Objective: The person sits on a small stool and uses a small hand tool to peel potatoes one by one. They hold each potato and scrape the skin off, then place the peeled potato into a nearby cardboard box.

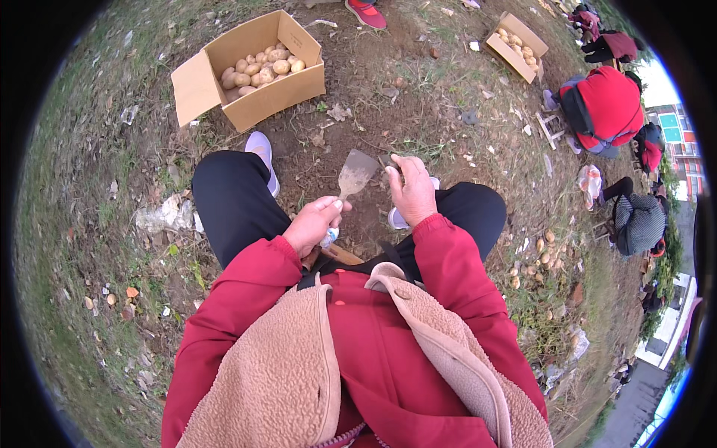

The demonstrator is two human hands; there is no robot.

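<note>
My left hand (315, 223) is closed around the handle of a small scraper (357, 173), whose flat, soil-smeared metal blade points up and away from me. Just right of that blade, my right hand (411, 187) pinches a small dark flat piece (387, 162) between thumb and fingers; what it is I cannot tell. Blade and piece are close, with a narrow gap between them. Both hands are above the bare soil between my knees. Beyond my left knee stands an open cardboard box (274, 106) holding several potatoes (267, 74).
A second cardboard box (518, 61) of potatoes stands at the far right. Several people sit or bend along the right side, one in red (610, 109) on a low stool. Loose potatoes (546, 255) lie on the ground at right. Plastic scraps (168, 215) lie left of my knee.
</note>
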